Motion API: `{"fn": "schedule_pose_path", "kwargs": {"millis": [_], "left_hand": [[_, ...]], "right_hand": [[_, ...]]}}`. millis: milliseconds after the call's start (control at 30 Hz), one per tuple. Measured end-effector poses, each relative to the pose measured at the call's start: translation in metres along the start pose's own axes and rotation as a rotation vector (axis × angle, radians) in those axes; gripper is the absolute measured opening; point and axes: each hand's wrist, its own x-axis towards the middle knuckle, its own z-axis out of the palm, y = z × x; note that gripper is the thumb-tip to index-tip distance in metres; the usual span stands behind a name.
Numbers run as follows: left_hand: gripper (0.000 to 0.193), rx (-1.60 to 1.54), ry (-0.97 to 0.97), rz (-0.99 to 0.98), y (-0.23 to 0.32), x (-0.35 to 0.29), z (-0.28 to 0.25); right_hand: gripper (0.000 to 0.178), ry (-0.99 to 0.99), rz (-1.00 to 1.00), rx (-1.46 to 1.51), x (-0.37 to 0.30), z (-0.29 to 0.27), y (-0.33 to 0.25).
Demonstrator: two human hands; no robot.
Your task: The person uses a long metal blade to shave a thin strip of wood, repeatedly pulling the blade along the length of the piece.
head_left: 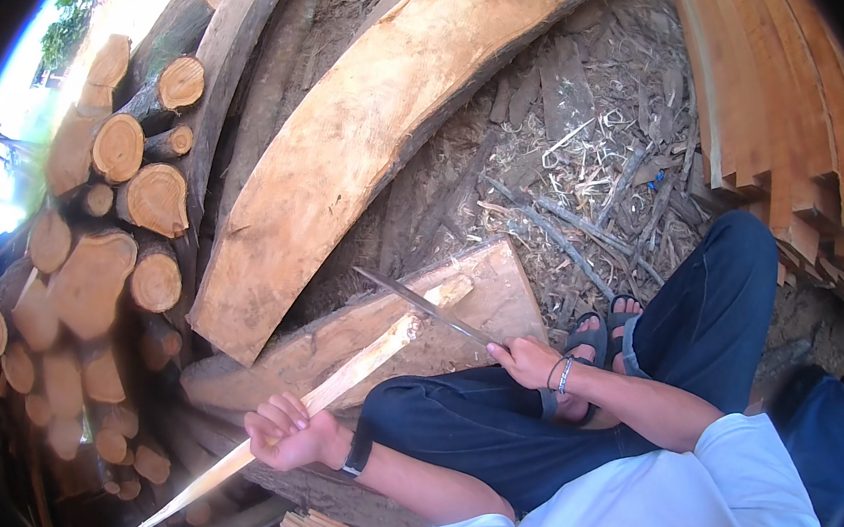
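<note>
The left hand (289, 436) has its fingers curled tightly around 1 long pale stick (351, 368), which slants from the lower left to over a flat board (496, 307). The right hand (529, 363) has its fingers wrapped around the near end of 1 knife (437, 314), its blade crossing the stick near the far tip. Cut logs (118, 148) lie piled at left; stacked planks (755, 54) occupy the right.
</note>
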Motion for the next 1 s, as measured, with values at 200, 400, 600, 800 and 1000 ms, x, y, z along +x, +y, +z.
{"fn": "schedule_pose_path", "kwargs": {"millis": [200,400,600,800,1000], "left_hand": [[0.035,-0.007,-0.038,0.005,0.000,-0.002,0.002],[0.035,-0.016,-0.047,0.006,-0.001,-0.002,0.002],[0.035,0.005,-0.065,0.005,-0.002,-0.003,0.005],[0.035,0.005,-0.067,0.020,-0.002,-0.004,0.005],[0.035,-0.002,-0.047,0.020,-0.002,-0.002,0.003]], "right_hand": [[0.067,-0.006,0.008,0.017,0.000,0.004,0.001],[0.068,-0.034,0.043,0.051,0.004,0.005,0.002],[0.070,0.024,0.045,0.048,0.013,0.007,0.015],[0.069,0.005,-0.038,0.001,-0.006,0.005,0.005],[0.067,-0.066,0.062,0.087,0.001,0.005,0.000]]}}
